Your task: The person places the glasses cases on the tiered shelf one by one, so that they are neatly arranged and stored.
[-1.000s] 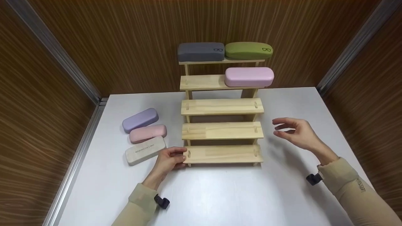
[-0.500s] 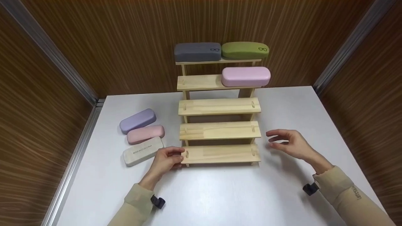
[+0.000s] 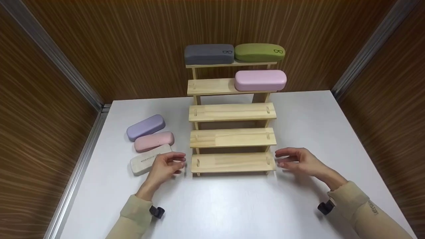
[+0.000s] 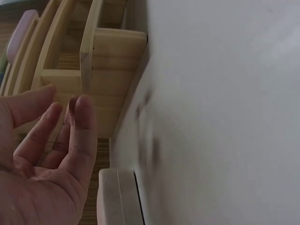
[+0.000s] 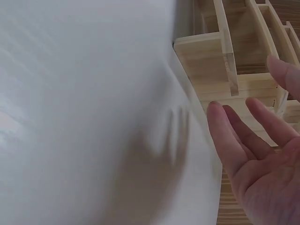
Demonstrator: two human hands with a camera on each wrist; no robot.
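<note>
A stepped wooden display rack stands mid-table. My left hand, fingers loosely bent and holding nothing, is a small gap left of the lowest board, partly covering an off-white glasses case. At the board's other end my right hand has its fingertips very close to the wood; touching or not, I cannot tell. On the top board sit a blue-grey glasses case and a green one with a glasses print, the green case. A pink glasses case occupies the right half of the board below.
Left of the rack, a lilac glasses case and a smaller pink case lie on the white table, close to the off-white one. Wood-patterned panels enclose the table at the back and both sides.
My left hand has let go of the lowest board's left end and moved left. My right hand has come down and inward to the board's right end. The cases keep their places.
</note>
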